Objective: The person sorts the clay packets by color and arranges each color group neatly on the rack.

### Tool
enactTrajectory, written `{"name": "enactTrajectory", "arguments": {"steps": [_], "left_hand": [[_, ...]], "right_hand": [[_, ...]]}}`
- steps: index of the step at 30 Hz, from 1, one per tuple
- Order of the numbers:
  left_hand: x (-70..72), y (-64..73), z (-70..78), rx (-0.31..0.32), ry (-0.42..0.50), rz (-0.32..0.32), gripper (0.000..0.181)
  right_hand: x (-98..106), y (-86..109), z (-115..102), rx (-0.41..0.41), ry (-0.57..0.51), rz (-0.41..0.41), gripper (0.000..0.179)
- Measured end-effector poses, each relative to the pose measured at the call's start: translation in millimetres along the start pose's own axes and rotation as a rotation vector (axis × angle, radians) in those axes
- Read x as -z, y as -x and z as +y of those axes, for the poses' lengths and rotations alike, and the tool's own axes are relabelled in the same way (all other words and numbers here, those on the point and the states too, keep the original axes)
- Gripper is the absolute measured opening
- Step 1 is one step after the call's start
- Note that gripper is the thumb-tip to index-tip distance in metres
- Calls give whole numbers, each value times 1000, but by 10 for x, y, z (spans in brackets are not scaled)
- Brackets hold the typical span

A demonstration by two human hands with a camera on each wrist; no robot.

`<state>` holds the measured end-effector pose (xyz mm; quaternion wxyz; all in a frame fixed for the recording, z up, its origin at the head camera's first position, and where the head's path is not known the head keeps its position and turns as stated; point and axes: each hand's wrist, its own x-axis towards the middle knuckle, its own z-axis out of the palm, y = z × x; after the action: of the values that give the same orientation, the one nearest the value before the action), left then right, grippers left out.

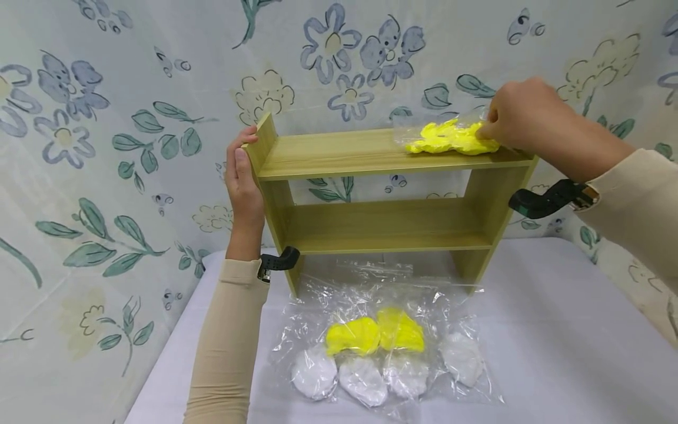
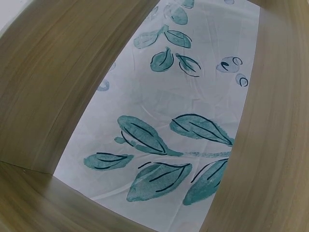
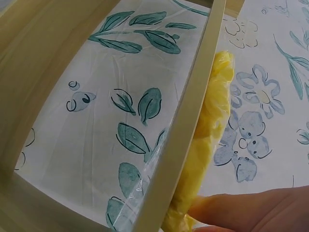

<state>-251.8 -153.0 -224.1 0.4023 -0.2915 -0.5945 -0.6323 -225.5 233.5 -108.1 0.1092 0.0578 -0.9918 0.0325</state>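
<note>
Yellow bag [image 1: 447,138] lies atop the shelf [image 1: 381,227], toward the right; right hand [image 1: 529,115] pinches its right end; left hand [image 1: 245,182] touches the shelf's left side, whether fingers clamp I cannot tell.

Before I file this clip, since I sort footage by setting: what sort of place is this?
Probably a staged indoor tabletop setup: a smooth, pale lavender tabletop, a creased white floral-patterned backdrop close behind it, and a tan, wood-grained open shelf unit standing on it.
</note>
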Motion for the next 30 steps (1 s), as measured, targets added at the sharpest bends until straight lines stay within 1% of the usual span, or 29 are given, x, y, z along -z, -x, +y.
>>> {"name": "enactTrajectory", "arguments": {"steps": [7,9,14,16,20,24,28,30], "left_hand": [[14,21,-11,-2,8,0,30],[17,26,-14,4,15,1,30],[16,25,-12,27,25,9,30],[13,21,-13,19,29,8,30],[10,7,-26,-16,42,2,30],[-1,-7,-44,-42,66,0,31],[1,-12,-60,-54,78,1,31],[-2,-20,-60,-56,75,6,31]], "right_hand": [[43,81,37,57,-9,48,23],[50,114,44,53,-19,57,21],[53,226,58,41,-54,91,29],[58,284,73,48,-65,105,33],[71,408,79,64,-80,124,36],[61,536,45,52,-68,127,34],[-1,665,8,60,-54,120,35],[-38,728,-14,74,-67,121,35]]}}
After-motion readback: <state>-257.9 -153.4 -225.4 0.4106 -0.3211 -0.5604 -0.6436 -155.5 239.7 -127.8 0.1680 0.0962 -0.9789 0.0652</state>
